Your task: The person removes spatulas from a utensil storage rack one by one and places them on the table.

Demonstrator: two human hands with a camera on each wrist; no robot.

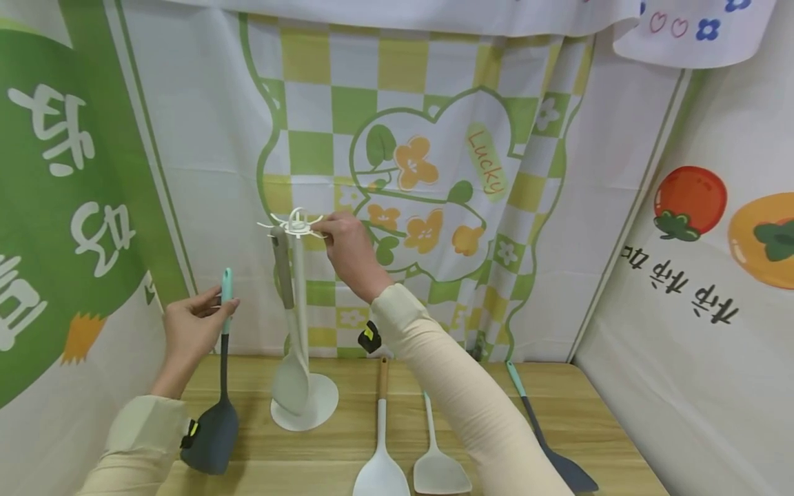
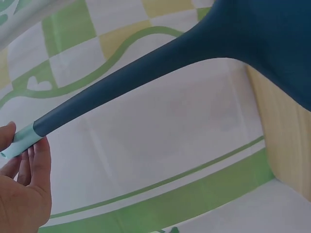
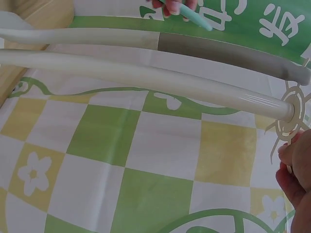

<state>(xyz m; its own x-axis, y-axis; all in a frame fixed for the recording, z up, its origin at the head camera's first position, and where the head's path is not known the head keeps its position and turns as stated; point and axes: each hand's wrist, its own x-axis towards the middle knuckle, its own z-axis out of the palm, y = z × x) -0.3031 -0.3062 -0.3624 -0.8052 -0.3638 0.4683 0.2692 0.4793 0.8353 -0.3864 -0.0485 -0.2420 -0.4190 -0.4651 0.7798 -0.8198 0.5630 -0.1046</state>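
Note:
My left hand (image 1: 192,327) pinches the mint-green end of a dark blue-grey spatula (image 1: 214,430). The spatula hangs upright, blade down, left of a white utensil stand (image 1: 301,296); in the left wrist view its neck (image 2: 121,80) slants up to the blade. My right hand (image 1: 355,251) pinches the stand's hook ring (image 1: 296,226) at its right side, thumb and fingertips on one hook. From the ring's left side hangs a pale spoon-like utensil (image 1: 291,384) with a grey handle (image 3: 228,54), close alongside the pole.
On the wooden table (image 1: 260,455) lie a white spoon (image 1: 381,474) with a wooden handle, a beige spatula (image 1: 442,472), and a dark spatula (image 1: 567,470) with a mint handle at the right. A checked cloth (image 1: 353,62) hangs behind the stand; printed cloth walls stand at both sides.

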